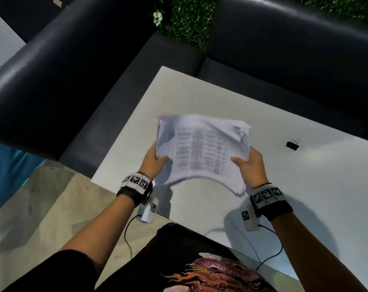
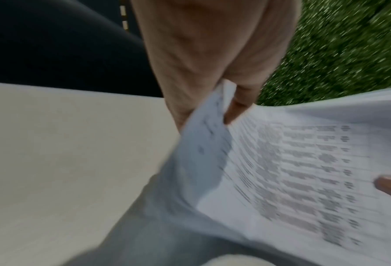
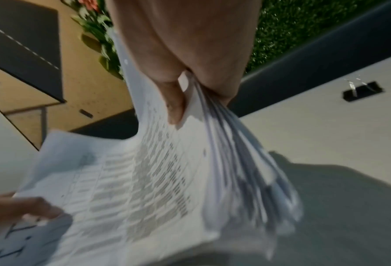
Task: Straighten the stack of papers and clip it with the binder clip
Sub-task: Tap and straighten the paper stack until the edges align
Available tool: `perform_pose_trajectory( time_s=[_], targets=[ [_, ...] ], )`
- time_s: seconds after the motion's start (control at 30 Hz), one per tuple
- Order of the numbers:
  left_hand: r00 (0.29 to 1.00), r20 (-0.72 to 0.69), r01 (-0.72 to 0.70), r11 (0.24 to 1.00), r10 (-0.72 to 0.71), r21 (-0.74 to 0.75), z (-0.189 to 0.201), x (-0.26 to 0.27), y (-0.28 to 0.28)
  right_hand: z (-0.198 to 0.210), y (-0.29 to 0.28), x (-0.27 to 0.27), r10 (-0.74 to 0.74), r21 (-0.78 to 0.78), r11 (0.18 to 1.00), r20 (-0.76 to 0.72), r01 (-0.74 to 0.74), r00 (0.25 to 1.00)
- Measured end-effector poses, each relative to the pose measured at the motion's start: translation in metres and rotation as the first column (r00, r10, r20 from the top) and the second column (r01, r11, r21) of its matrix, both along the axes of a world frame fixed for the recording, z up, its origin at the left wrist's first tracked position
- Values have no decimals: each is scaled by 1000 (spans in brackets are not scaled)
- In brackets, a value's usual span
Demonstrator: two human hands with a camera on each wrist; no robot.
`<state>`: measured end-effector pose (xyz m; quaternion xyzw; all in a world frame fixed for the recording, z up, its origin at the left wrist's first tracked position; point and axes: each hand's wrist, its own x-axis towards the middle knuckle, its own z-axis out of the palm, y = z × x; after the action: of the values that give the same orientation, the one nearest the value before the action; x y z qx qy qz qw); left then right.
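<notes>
**Papers in the air, clip waiting off to the right**

While the stack of papers (image 1: 202,150) is held up over the white worktop (image 1: 305,186), both hands have hold of it. The left hand (image 1: 154,163) pinches the left edge, thumb on top, and the right hand (image 1: 249,165) pinches the right edge the same way. In the right wrist view the sheets fan apart below the thumb, so the edges are not yet even. The near edge sags between the hands.

The binder clip (image 1: 293,144) lies on the worktop, well apart from the stack, to the right and a little beyond the right hand. That hand is plainly the nearer one. My guess is the stack still needs tapping square first, with the left hand then keeping the papers while the right reaches for the clip.
</notes>
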<state>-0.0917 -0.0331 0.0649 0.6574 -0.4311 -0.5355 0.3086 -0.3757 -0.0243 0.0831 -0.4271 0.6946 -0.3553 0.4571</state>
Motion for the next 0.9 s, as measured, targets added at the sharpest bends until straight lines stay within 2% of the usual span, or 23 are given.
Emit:
perform_pose_trajectory(
  time_s=[0.03, 0.1, 0.17, 0.2, 0.23, 0.3, 0.37, 0.43, 0.5, 0.6, 0.7, 0.73, 0.8, 0.87, 0.9],
  targets=[
    [998, 26, -48, 991, 51, -124, 12, -5, -8, 12, -4, 3, -55, -61, 997, 10, 55, 998],
    [993, -47, -122, 934, 112, -335, 39, -13, -18, 37, -11, 4, -153, -185, 969, 84, 166, 985],
    [982, -145, -174, 873, 119, -456, 55, -13, -19, 54, -10, -2, -188, -311, 925, 129, 220, 974],
    [979, -151, -192, 857, 135, -477, 57, -12, -17, 53, -6, -5, -187, -339, 914, 141, 225, 972],
    [978, -128, -207, 858, 166, -469, 53, -10, -14, 47, 0, -9, -170, -338, 915, 169, 219, 971],
    [968, -46, -248, 902, 248, -353, 31, -4, -3, 20, 17, -15, -124, -286, 941, 203, 180, 971],
    [963, -13, -269, 946, 271, -180, 2, 1, 11, -8, 29, -21, -7, -231, 972, 153, 42, 988],
    [960, -34, -281, 956, 279, -91, -13, 2, 18, -30, 31, -21, 67, -208, 977, 79, -49, 995],
    [956, -29, -292, 951, 291, -104, -15, -1, 15, -47, 29, -23, 37, -203, 979, 57, -25, 998],
    [964, -25, -265, 953, 265, -146, -7, 0, 0, -40, 21, -23, -161, -118, 978, 112, 174, 981],
    [972, -57, -231, 969, 227, -91, -5, 19, 0, -23, 13, -32, -94, -105, 989, 118, 107, 989],
    [982, -54, -185, 981, 182, -59, -8, 25, 4, -19, 14, -33, -31, -119, 992, 130, 47, 991],
    [996, -33, -86, 996, 86, -10, -11, 27, 14, -32, 26, -34, 60, -46, 997, 86, -57, 994],
    [996, -24, -85, 995, 84, -44, -8, 18, 18, -47, 38, -28, -54, 101, 993, -8, 55, 998],
    [992, -26, -121, 990, 120, -75, -6, 13, 17, -47, 38, -27, -136, 175, 976, 22, 130, 990]
  ],
)
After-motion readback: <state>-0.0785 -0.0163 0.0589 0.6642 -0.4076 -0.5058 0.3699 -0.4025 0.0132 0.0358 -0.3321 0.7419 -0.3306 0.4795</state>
